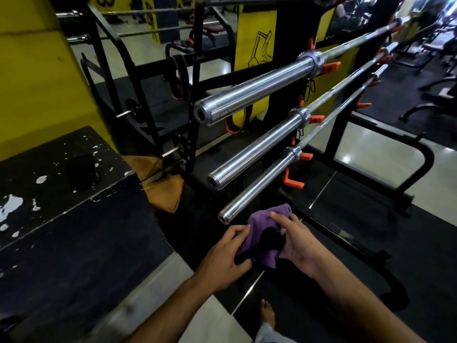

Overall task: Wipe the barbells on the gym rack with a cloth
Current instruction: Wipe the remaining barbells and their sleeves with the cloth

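Note:
Three chrome barbells lie one above another on orange hooks of a black rack [284, 78]: the top barbell [254, 90], the middle barbell [257, 149] and the bottom barbell [257, 186]. Their sleeve ends point toward me. A purple cloth [262, 231] with a black patch is bunched between both hands, just below and in front of the bottom barbell's end, apart from it. My left hand [222, 258] grips its near left edge. My right hand [294, 243] holds its right side, with the fingers laid over the top.
A black box [61, 194] with chipped paint stands at the left, a tan bag [160, 186] beside it. A yellow wall [37, 70] rises behind. The rack's black base frame [371, 256] runs along the floor at right. My bare foot [268, 313] shows below.

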Demonstrator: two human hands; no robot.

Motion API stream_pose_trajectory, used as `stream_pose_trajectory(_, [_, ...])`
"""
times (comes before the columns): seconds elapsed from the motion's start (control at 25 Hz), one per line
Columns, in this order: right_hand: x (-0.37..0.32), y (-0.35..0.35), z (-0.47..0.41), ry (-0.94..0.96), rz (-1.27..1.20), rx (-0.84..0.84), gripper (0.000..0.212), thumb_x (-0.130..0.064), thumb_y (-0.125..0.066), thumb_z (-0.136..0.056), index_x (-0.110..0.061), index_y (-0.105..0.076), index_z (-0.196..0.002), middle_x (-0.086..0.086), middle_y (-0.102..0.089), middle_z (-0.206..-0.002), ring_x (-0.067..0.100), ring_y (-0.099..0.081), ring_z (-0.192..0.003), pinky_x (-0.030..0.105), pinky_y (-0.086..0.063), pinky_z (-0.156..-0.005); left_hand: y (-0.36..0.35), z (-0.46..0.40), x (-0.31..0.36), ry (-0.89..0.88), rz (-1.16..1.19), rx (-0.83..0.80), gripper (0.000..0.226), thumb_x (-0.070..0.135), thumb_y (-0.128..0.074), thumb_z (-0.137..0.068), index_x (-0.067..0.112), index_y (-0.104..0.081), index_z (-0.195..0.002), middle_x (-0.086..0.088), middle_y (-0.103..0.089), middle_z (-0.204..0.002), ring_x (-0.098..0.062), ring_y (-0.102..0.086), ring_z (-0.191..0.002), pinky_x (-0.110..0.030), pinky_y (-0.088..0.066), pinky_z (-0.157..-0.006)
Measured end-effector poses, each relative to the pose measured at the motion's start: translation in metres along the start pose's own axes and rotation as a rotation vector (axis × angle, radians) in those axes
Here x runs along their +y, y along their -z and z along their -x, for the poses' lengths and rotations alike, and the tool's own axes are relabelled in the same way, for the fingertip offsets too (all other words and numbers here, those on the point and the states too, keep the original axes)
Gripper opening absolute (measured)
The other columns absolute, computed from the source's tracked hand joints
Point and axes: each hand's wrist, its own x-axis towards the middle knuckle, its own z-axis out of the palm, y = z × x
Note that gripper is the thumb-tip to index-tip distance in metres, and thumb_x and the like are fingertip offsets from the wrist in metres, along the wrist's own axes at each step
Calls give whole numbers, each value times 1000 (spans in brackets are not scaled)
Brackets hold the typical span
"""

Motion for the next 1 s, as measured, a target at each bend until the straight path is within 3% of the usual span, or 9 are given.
stream_pose_trajectory(0.12, [-2,6,1,93,287,67,76,-51,-77,-81,-53,-31,-141,3,-62,-131,31,-73,-99,54,-61,-74,-1,-6,-3,36,-27,51,58,37,-38,-88,28,-52,-144,14,-56,-134,-5,-58,-118,-33,-49,-101])
stream_pose_trajectory(0.2, [-7,14,4,166,557,46,86,-61,-79,-73,-57,-28,-142,-8,-60,-125,21,-73,-97,44,-62,-67,5,-12,-2,42,-62,79,48,32,-41,-94,24,-57,-139,7,-63,-134,-11,-60,-119,-31,-47,-102])
stream_pose_trajectory(0.32, [-3,24,2,358,1181,-13,58,-70,-69,-75,-46,-52,-125,-14,-60,-109,7,-65,-97,36,-57,-84,16,-24,8,-41,-107,97,39,30,-47,-101,17,-58,-137,-2,-64,-134,-18,-60,-120,-29,-46,-101])
stream_pose_trajectory(0.4, [-3,26,1,508,1359,95,34,-53,-66,-85,-34,-61,-113,-12,-51,-104,11,-60,-98,30,-49,-85,28,-33,14,-86,-116,92,33,34,-55,-101,20,-63,-130,0,-68,-127,-15,-62,-115,-30,-48,-98])
stream_pose_trajectory(0.56, [-22,46,4,681,1136,-89,15,-30,-70,-92,-28,-72,-107,-13,-66,-107,6,-65,-100,27,-51,-86,50,-43,5,-81,-53,78,30,52,-65,-88,36,-66,-114,17,-72,-107,5,-64,-98,-29,-53,-89])
stream_pose_trajectory(0.68, [-36,53,12,596,947,-170,8,-20,-70,-93,-23,-76,-97,1,-75,-92,20,-71,-89,41,-56,-82,62,-42,-7,-136,-55,46,29,37,-69,-91,34,-70,-120,20,-67,-113,4,-62,-105,-23,-51,-94])
stream_pose_trajectory(0.76, [-38,54,11,619,893,-177,11,-22,-70,-92,-25,-77,-100,2,-76,-93,22,-72,-90,41,-56,-82,64,-41,-11,-145,-62,96,30,29,-70,-92,34,-70,-122,21,-60,-108,-1,-62,-103,-21,-50,-90])
stream_pose_trajectory(0.92, [-35,54,7,702,871,-91,35,-56,-65,-85,-41,-72,-115,-9,-75,-102,24,-73,-92,47,-59,-81,58,-39,-5,-28,111,299,29,16,-72,-90,33,-75,-114,18,-70,-103,-2,-66,-99,-33,-56,-89])
stream_pose_trajectory(1.0, [-33,48,5,783,842,-28,19,-37,-66,-91,-30,-75,-105,-7,-71,-98,15,-70,-87,40,-58,-75,50,-37,-3,45,294,357,34,12,-68,-93,32,-72,-120,18,-71,-114,0,-65,-109,-31,-54,-97])
